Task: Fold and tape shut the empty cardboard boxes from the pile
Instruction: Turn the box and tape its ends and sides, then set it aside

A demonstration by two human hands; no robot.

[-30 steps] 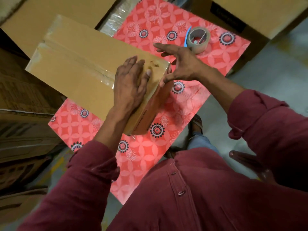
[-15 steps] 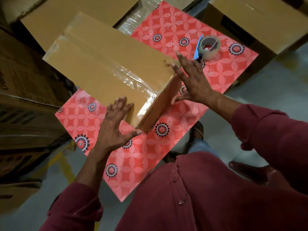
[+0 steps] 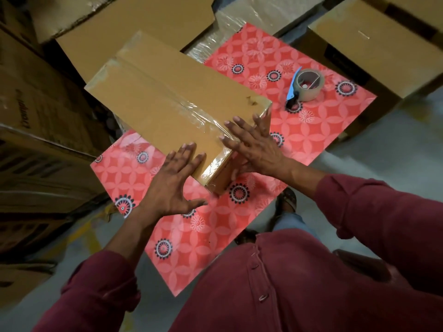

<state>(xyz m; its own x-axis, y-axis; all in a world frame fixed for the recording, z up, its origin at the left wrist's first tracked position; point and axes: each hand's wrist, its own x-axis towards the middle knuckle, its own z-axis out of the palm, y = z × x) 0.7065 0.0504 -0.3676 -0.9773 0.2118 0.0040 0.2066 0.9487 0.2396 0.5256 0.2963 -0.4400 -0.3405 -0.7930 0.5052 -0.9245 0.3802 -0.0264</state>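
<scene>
A: Two hands, both with fingers spread and straight. Item one, left hand: palm down at the near corner of the cardboard box, fingertips on the box's top face, thumb out over the patterned cloth.

B: And item two?

A: Right hand: flat against the near end of the same box, fingers lying over the top edge where the clear tape wraps down onto the end face. Neither hand curls round anything.

B: The box itself?

A: One long, flat brown carton, closed, with a strip of clear tape running along its top seam (wrinkled and shiny towards the near end). It lies diagonally, its near end on the red cloth with floral roundels, its far end reaching over other cardboard behind.

B: Tools?

A: One tape roll with a blue-handled cutter, resting on the cloth to the right of the box, apart from both hands.

B: Surroundings?

A: One larger carton at the far right, beside the cloth's edge. Several flat cardboard sheets behind the box. Stacked cartons along the left. Maroon sleeves and shirt front in the foreground; grey floor to the right.
</scene>
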